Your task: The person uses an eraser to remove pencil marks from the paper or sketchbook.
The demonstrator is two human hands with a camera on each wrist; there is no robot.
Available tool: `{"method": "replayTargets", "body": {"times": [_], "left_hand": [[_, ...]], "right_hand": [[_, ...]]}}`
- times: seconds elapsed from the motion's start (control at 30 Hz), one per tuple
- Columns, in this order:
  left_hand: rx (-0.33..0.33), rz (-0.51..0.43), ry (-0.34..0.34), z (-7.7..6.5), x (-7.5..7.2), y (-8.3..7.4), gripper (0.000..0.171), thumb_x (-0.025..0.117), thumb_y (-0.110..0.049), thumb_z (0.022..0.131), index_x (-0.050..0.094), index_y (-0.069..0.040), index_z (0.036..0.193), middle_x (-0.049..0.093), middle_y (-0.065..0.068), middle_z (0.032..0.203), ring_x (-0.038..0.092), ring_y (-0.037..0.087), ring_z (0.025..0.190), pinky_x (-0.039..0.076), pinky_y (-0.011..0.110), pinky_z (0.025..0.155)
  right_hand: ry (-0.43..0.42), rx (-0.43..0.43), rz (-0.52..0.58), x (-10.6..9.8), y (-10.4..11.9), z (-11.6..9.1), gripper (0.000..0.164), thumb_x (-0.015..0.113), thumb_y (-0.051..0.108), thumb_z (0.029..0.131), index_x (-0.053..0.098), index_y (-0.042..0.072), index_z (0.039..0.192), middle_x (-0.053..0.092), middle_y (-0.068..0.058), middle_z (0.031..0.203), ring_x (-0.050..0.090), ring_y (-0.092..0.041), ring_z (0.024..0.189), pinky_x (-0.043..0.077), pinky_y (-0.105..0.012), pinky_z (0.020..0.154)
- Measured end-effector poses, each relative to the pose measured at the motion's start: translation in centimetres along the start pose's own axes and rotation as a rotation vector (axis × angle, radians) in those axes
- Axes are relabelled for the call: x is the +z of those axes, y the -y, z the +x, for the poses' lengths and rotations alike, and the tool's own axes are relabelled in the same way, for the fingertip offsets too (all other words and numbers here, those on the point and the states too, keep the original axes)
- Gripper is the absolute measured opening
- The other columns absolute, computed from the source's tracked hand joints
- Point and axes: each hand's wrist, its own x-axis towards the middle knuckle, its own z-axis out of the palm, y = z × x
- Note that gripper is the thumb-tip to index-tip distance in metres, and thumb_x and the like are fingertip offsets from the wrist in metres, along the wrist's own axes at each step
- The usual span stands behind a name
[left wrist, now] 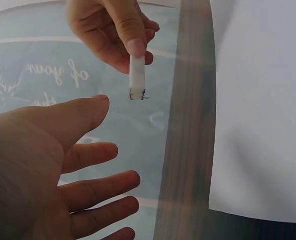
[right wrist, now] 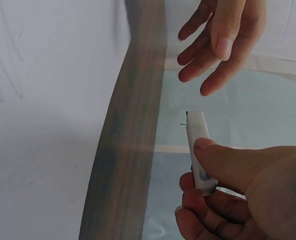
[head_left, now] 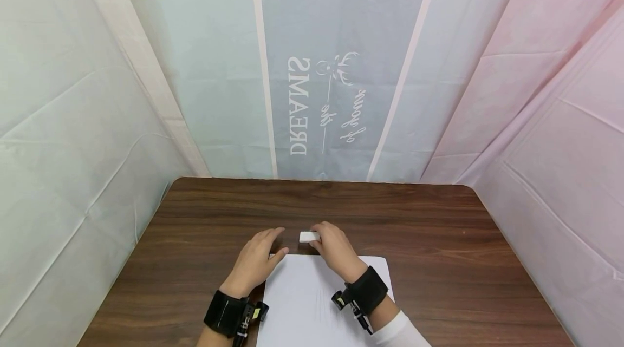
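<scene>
My right hand (head_left: 335, 247) pinches a white eraser (head_left: 308, 236) between thumb and fingers, above the far edge of a sheet of white paper (head_left: 307, 293). In the left wrist view, dark smudges and crumbs cling to the free end of the eraser (left wrist: 137, 82). Facing it, my left hand (head_left: 255, 260) has its fingers spread and holds nothing; a small gap separates it from the eraser. Faint pencil strokes mark the paper (right wrist: 43, 130) in the right wrist view.
A dark wooden table (head_left: 439, 260) lies under the paper. Behind it hangs a pale blue curtain (head_left: 224, 65) with mirrored lettering, and light fabric (head_left: 551, 146) closes off both sides. Each wrist wears a black strap (head_left: 369, 288) with a small camera.
</scene>
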Motion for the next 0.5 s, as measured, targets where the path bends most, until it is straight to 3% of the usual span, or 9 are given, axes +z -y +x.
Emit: {"method": "replayTargets", "body": {"times": [0.27,0.5], "left_hand": [[0.011,0.006,-0.001,-0.1,-0.1,-0.5,0.054,0.068,-0.034,0.097,0.055,-0.011,0.145,0.059,0.017,0.143,0.055,0.037,0.134,0.049,0.058,0.107],[0.036,0.013,0.002,-0.1,-0.2,-1.3,0.055,0.068,-0.035,0.097,0.055,-0.012,0.145,0.059,0.017,0.143,0.056,0.037,0.133,0.049,0.059,0.106]], "right_hand": [[0.003,-0.022,0.056,-0.7,0.6,-0.8,0.026,0.073,0.010,0.091,0.071,-0.002,0.114,0.070,-0.011,0.102,0.065,-0.014,0.084,0.054,-0.022,0.065],[-0.001,-0.052,0.111,-0.9,0.8,-1.7,0.024,0.074,0.011,0.091,0.071,0.001,0.112,0.067,-0.007,0.097,0.055,-0.006,0.075,0.047,-0.018,0.062]]}}
